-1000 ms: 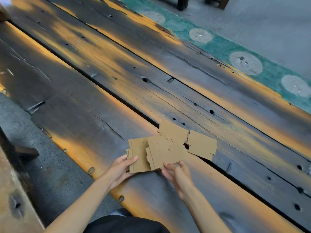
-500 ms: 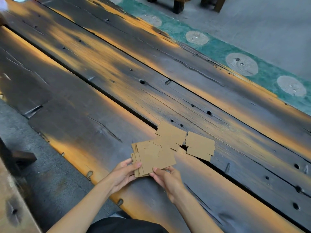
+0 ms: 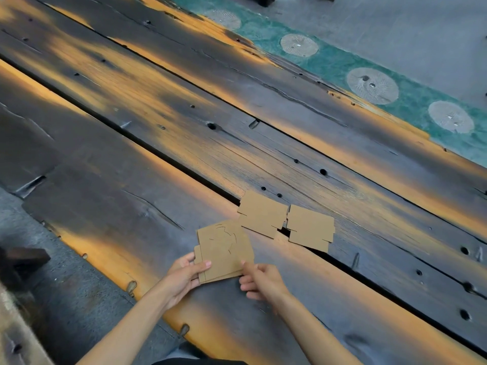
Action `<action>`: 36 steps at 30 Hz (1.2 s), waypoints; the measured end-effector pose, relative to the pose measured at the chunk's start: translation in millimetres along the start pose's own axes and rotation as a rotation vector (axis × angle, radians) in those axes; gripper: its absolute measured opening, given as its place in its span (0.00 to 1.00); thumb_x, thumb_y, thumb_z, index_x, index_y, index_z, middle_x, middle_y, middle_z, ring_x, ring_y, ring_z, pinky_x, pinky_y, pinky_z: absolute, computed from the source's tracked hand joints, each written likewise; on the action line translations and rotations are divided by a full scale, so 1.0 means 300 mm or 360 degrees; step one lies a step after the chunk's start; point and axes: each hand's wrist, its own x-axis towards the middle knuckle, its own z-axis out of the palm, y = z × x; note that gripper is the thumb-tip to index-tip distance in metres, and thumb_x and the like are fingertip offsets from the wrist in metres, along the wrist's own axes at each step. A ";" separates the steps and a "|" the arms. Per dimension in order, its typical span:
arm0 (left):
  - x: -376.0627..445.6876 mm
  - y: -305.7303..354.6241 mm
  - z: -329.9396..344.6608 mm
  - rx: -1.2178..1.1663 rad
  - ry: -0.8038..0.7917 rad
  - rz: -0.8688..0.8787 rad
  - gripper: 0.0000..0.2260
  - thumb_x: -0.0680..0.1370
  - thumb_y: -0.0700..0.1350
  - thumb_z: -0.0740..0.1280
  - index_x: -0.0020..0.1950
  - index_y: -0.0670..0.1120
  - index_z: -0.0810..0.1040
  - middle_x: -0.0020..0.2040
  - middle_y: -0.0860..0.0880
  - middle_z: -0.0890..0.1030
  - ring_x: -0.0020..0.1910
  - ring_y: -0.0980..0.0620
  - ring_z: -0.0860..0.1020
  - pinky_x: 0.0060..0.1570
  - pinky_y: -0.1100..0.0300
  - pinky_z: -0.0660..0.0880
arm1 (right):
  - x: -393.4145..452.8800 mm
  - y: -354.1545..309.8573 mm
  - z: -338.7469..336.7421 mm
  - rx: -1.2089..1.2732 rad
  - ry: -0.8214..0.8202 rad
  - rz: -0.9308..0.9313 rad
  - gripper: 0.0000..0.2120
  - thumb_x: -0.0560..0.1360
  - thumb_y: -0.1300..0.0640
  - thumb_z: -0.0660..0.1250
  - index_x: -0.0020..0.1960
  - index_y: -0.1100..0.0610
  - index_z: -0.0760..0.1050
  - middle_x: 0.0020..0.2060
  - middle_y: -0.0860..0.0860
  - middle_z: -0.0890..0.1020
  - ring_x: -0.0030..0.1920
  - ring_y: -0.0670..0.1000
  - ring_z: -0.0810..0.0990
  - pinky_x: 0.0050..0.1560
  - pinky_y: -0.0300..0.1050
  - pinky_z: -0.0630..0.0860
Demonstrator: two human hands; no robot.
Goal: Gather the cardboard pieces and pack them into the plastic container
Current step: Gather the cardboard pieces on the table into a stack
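Note:
A small stack of brown cardboard pieces (image 3: 224, 250) sits squared up just above the plank table's near part. My left hand (image 3: 184, 276) grips its lower left corner, thumb on top. My right hand (image 3: 259, 280) pinches its lower right edge. Two more flat cardboard pieces lie on the table beyond: one (image 3: 262, 214) straight behind the stack, the other (image 3: 310, 227) to its right, over the gap between planks. No plastic container is in view.
The table is dark, worn wooden planks (image 3: 158, 122) with long gaps and holes. A green mat with round pale patches (image 3: 371, 85) runs along the far edge on the grey floor. A dark wooden block (image 3: 23, 259) lies at the left, below the table.
The piece in my right hand has slid left onto the pile in my left hand, so the fanned pieces now form one aligned stack. The two loose pieces have not moved.

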 end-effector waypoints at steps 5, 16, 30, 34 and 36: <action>0.030 0.045 -0.024 0.0001 0.0107 0.0019 0.15 0.79 0.32 0.67 0.65 0.40 0.77 0.57 0.40 0.86 0.53 0.45 0.86 0.48 0.58 0.84 | 0.168 -0.112 -0.121 -0.0607 0.0491 -0.0467 0.07 0.79 0.52 0.68 0.49 0.57 0.79 0.44 0.52 0.83 0.45 0.52 0.81 0.47 0.47 0.77; 0.080 0.109 -0.055 0.0102 0.0192 -0.0013 0.15 0.80 0.35 0.68 0.67 0.42 0.78 0.59 0.42 0.86 0.60 0.43 0.84 0.60 0.50 0.78 | 0.436 -0.365 -0.204 -0.1623 0.0489 -0.0748 0.53 0.66 0.45 0.81 0.80 0.51 0.54 0.76 0.52 0.64 0.77 0.56 0.61 0.75 0.54 0.64; 0.110 0.182 -0.031 0.0202 -0.0010 -0.0064 0.16 0.79 0.37 0.69 0.67 0.42 0.78 0.61 0.43 0.86 0.60 0.44 0.84 0.56 0.56 0.82 | 0.300 -0.333 -0.292 -0.1221 0.0484 -0.0832 0.19 0.75 0.59 0.74 0.65 0.51 0.78 0.54 0.52 0.74 0.58 0.54 0.77 0.55 0.46 0.72; 0.102 0.181 -0.020 0.0215 -0.0132 -0.0080 0.17 0.79 0.39 0.70 0.68 0.42 0.78 0.62 0.42 0.85 0.62 0.44 0.83 0.58 0.55 0.82 | 0.176 -0.283 -0.304 -0.0978 0.0595 -0.1124 0.14 0.77 0.63 0.71 0.59 0.49 0.81 0.49 0.49 0.79 0.48 0.39 0.77 0.47 0.34 0.70; 0.095 0.176 -0.013 0.0220 -0.0168 -0.0087 0.17 0.79 0.40 0.70 0.68 0.42 0.78 0.62 0.42 0.84 0.63 0.44 0.82 0.59 0.54 0.82 | 0.117 -0.261 -0.290 -0.0857 0.0671 -0.1308 0.15 0.78 0.66 0.68 0.58 0.49 0.81 0.51 0.45 0.81 0.50 0.37 0.79 0.50 0.27 0.71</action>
